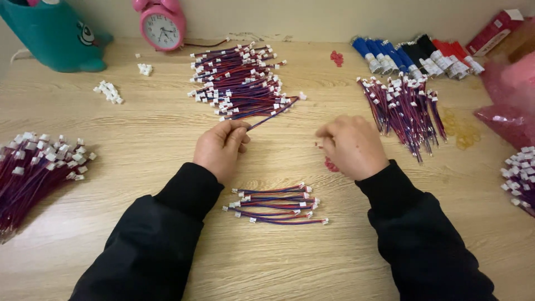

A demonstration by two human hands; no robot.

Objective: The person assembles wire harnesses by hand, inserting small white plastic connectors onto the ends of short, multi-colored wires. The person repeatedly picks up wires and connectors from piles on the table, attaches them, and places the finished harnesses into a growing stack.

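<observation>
My left hand (pixel 222 147) pinches the near end of a red and blue wire lead (pixel 271 114) with a white plug, which stretches up to the right toward a large heap of the same leads (pixel 239 81). My right hand (pixel 350 146) hovers with its fingers curled, close to small red bits (pixel 331 165) on the table; whether it holds one is hidden. Between my forearms lies a small neat row of wire leads (pixel 276 204).
More wire bundles lie at the left edge (pixel 33 167), right of centre (pixel 405 108) and at the right edge (pixel 521 175). Loose white plugs (pixel 108 92), a pink alarm clock (pixel 160 25), a teal container (pixel 53 36), blue, black and red rolls (pixel 418 56) and pink bags (pixel 510 95) sit around.
</observation>
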